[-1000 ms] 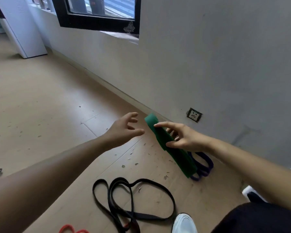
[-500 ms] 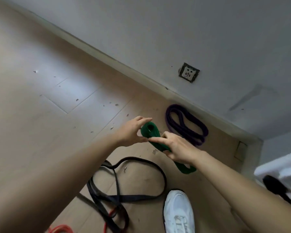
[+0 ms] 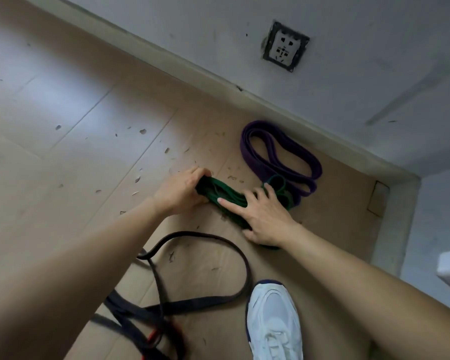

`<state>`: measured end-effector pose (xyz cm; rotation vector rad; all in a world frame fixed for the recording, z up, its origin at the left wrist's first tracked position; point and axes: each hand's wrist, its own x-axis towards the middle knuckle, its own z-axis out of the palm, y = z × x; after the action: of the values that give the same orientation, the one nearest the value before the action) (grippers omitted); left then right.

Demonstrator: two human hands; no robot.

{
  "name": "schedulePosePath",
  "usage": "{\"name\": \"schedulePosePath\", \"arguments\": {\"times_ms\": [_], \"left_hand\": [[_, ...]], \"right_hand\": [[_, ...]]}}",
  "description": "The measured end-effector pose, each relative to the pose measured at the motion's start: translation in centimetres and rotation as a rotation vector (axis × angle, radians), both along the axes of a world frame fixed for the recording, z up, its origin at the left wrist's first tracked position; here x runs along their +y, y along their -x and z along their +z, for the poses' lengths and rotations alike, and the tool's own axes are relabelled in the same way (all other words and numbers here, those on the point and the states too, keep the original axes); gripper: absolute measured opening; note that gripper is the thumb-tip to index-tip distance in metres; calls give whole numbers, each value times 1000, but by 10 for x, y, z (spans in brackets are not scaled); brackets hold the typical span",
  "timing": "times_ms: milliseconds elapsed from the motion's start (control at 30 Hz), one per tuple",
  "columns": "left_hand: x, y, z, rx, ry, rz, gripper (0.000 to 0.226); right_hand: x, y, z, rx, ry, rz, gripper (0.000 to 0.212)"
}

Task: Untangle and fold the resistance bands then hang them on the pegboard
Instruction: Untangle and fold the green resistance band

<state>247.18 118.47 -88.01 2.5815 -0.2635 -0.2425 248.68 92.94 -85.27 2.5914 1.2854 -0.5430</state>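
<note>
**A:** Where does the green band lie from the hands?

**B:** Right between them and under them, down on the floor. Its long axis runs on a slant, from the left hand at the farther end to the right hand at the nearer end.

**A:** And how do the hands stand?

**B:** The left hand has its fingers curled round the folded end of the bundle. The right hand lies flat with its fingers spread and presses the strands down, gripping nothing. Both touch the band, so neither has to reach.

**A:** So what does the next move turn on?

**B:** I judge it to be the tail. Beyond the right hand's fingertips a loose green loop runs on and overlaps the purple band. Whether the two are caught together I cannot tell.

**A:** What room is there?

**B:** It is tight past the right hand. The purple band lies close to the skirting, with a wall corner just beyond. On the near side of the hands a black band sprawls beside a white shoe. The open floor is out past the left hand, so drawing the bundle along its own axis that way looks safest. No pegboard is in view.
</note>
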Motion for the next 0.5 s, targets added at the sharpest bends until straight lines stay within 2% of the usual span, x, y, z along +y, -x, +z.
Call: {"name": "schedulePosePath", "arguments": {"times_ms": [133,300,500], "left_hand": [[1,3,0,-38,19,-26,43],[9,9,-4,-75,46,-8,50],[22,9,-4,-72,88,-26,52]], "right_hand": [[1,-2,12,-22,14,27,101],[10,8,23,-80,-52,-14,86],[8,32,3,-129,-235,-98,75]]}}
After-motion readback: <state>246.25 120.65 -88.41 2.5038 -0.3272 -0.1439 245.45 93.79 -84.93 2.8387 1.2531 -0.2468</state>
